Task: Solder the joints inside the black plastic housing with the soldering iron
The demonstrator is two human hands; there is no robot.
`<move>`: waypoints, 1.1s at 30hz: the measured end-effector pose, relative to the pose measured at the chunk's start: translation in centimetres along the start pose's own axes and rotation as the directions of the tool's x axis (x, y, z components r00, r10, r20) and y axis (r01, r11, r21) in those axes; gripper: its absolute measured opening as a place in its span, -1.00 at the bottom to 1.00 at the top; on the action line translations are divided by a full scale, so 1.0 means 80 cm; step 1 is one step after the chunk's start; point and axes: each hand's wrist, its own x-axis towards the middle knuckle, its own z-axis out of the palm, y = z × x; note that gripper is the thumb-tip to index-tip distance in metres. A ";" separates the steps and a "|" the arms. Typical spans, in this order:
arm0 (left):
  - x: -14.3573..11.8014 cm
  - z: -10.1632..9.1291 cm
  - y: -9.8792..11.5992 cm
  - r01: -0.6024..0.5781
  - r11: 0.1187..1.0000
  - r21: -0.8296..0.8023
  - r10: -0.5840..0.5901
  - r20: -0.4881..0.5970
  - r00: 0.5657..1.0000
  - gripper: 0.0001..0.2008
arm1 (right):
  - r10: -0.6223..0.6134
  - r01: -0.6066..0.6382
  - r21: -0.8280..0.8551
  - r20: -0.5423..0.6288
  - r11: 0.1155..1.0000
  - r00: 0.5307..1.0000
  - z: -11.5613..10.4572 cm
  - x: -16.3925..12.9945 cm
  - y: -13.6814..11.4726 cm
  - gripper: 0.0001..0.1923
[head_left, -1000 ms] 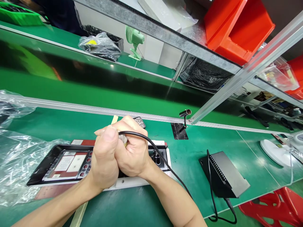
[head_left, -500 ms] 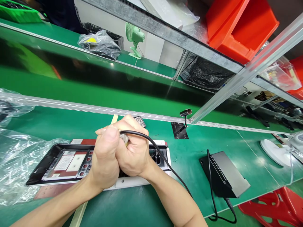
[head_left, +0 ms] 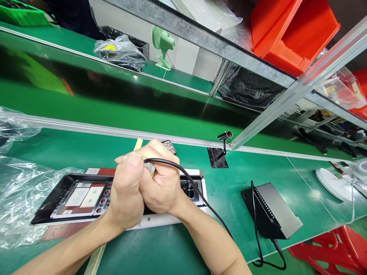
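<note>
Both my hands are clasped together around a corded hand tool (head_left: pixel 149 167), whose metal top end shows between my fingers. My left hand (head_left: pixel 126 194) wraps the near side and my right hand (head_left: pixel 162 187) the far side. A black cable (head_left: pixel 200 198) runs from the tool over my right wrist toward the table's front edge. The tool is held upright over a flat black panel (head_left: pixel 71 198) with a red board and round holes, lying on a white base. The tool's tip is hidden by my hands.
Crinkled clear plastic wrap (head_left: pixel 20 191) lies at the left. A small tray of screws (head_left: pixel 169 146) sits behind my hands. A black and grey box (head_left: pixel 272 214) with a cord lies at the right, a white dish (head_left: pixel 334 183) beyond it, red stools (head_left: pixel 329 248) below.
</note>
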 end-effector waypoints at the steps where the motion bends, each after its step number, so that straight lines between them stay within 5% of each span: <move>1: 0.000 0.000 0.000 -0.004 1.000 -0.002 0.004 0.008 1.000 -0.17 | -0.003 0.003 0.000 -0.005 1.000 1.000 0.000 0.000 0.000 -0.87; 17: -0.005 -0.008 -0.013 0.019 1.000 0.010 -0.019 -0.032 0.999 -0.33 | -0.072 0.087 0.126 -0.115 0.988 0.991 0.001 0.004 0.000 -0.61; 25: -0.001 -0.003 -0.006 -0.036 0.999 0.030 0.035 0.040 0.999 -0.18 | -0.042 0.045 0.057 -0.054 0.997 0.998 0.006 0.000 0.007 -0.82; 33: -0.005 -0.007 -0.016 -0.005 1.000 0.000 0.005 0.043 0.999 -0.35 | -0.011 0.012 0.036 -0.030 0.999 0.999 0.005 0.000 0.005 -0.85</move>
